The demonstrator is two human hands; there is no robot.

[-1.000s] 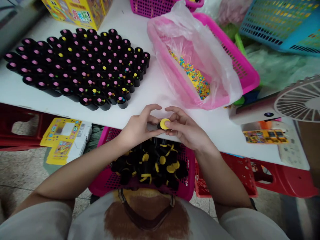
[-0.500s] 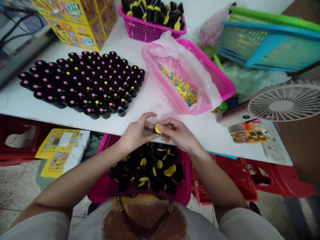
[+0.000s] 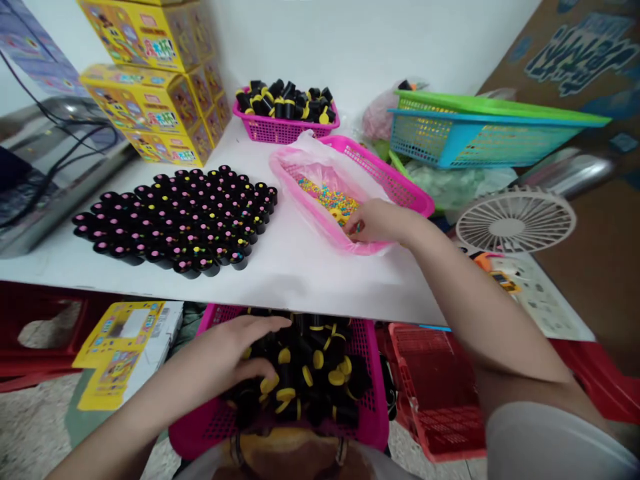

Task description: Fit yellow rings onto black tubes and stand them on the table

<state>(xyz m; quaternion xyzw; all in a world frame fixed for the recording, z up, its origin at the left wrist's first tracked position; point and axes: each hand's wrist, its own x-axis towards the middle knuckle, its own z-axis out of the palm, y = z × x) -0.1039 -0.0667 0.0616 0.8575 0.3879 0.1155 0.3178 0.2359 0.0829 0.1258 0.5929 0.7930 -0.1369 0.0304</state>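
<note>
My left hand [image 3: 240,350] is below the table edge, in a pink basket [image 3: 376,407] full of black tubes with yellow caps [image 3: 315,373]. Its fingers lie stretched over the tubes with the thumb beneath, and I see nothing gripped. My right hand [image 3: 380,221] reaches into a pink plastic bag [image 3: 300,170] lining a pink basket [image 3: 400,187] on the white table [image 3: 300,273]. Its fingertips are curled down into the small coloured beads [image 3: 325,195], pinched on something hidden. A yellow piece [image 3: 340,215] lies by the fingertips.
Many open black tubes [image 3: 180,213] stand in a block on the table's left. Behind are yellow boxes [image 3: 150,80], a pink basket of capped tubes [image 3: 280,130], and blue and green baskets [image 3: 475,133]. A white fan [image 3: 515,220] sits right; a red basket [image 3: 435,387] is below.
My hands were together at the table edge on a yellow-capped black tube. They have parted: the left dropped into the lower basket, the right moved forward into the bead bag. The view tilted up.
</note>
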